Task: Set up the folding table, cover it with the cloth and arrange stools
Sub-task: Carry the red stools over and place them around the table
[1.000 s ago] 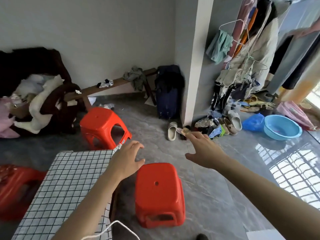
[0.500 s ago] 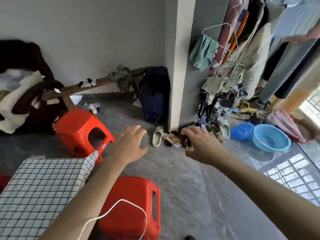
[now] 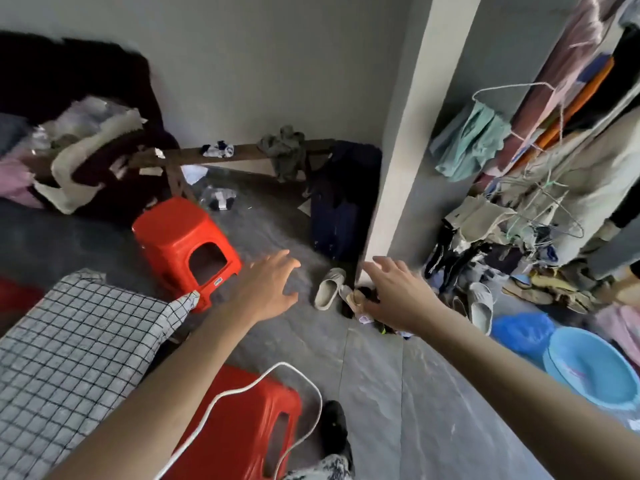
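Reaching forward over the grey floor (image 3: 374,393), both bare arms are seen stretched out with nothing held in either. The left hand (image 3: 266,289) is spread, fingers apart and palm down, above the floor just past the far corner of the table. The right hand (image 3: 398,292) is likewise spread with fingers loose and empty, above a heap of shoes (image 3: 330,287) at the foot of a white pillar (image 3: 405,140).

The table (image 3: 69,358) is stood at the left edge of the view and is draped with a white checked cloth (image 3: 86,334), one corner of which hangs down at the far right corner of the table. A red stool (image 3: 180,244) is stood upright on the floor just beyond that corner, touching or nearly touching the hanging cloth. A second red stool (image 3: 242,427) is seen at the near right side of the table, under the left forearm, and is crossed by a white cable (image 3: 242,389). A strip of red at the far left edge of the table is too little to be told.

A dark suitcase (image 3: 339,202) is leaned by the pillar, and a blue basin (image 3: 592,368) is set on the floor at the right.
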The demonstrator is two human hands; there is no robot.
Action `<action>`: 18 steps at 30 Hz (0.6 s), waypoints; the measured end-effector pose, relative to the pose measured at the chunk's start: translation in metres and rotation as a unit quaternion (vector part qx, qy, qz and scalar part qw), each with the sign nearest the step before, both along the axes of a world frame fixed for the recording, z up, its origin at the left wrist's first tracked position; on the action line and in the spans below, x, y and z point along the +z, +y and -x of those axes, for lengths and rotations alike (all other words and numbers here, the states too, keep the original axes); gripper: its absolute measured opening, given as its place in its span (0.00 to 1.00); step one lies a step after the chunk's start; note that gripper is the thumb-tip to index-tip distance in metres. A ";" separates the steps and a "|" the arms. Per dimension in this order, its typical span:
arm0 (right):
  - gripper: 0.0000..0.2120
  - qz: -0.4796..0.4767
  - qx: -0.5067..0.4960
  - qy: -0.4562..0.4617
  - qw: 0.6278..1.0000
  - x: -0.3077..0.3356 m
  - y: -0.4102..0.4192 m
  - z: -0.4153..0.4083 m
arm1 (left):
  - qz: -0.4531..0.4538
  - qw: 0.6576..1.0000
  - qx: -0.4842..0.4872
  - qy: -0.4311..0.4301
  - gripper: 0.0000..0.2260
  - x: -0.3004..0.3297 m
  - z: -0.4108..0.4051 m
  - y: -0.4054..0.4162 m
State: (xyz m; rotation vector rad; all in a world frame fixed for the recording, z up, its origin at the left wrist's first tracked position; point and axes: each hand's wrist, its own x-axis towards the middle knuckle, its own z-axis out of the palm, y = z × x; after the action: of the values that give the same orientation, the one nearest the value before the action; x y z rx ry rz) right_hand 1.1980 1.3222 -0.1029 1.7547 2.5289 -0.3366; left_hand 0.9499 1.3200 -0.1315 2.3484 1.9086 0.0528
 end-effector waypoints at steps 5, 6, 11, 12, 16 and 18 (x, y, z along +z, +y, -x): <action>0.33 0.006 0.078 -0.001 0.997 0.000 0.094 0.050 | -0.013 0.998 0.062 -0.013 0.25 -0.006 0.031 0.061; 0.33 0.008 0.092 -0.005 0.996 -0.001 0.113 0.060 | -0.017 0.997 0.072 -0.013 0.25 -0.008 0.037 0.075; 0.30 0.038 0.141 -0.023 0.989 -0.005 0.196 0.100 | -0.012 0.991 0.132 -0.015 0.25 -0.020 0.068 0.135; 0.30 0.048 0.144 -0.027 0.988 -0.005 0.211 0.107 | -0.006 0.990 0.142 -0.017 0.25 -0.020 0.075 0.143; 0.30 0.065 0.179 -0.044 0.981 -0.013 0.264 0.142 | 0.015 0.984 0.176 -0.015 0.24 -0.028 0.111 0.161; 0.29 0.071 0.198 -0.046 0.977 -0.020 0.288 0.165 | 0.020 0.979 0.203 -0.021 0.23 -0.033 0.134 0.167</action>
State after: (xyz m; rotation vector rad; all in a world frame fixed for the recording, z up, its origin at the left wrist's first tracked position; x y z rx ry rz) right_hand 1.0332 1.6102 -0.1228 1.1535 2.6300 -0.3907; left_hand 0.8155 1.4872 -0.1646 1.8798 2.3091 0.0972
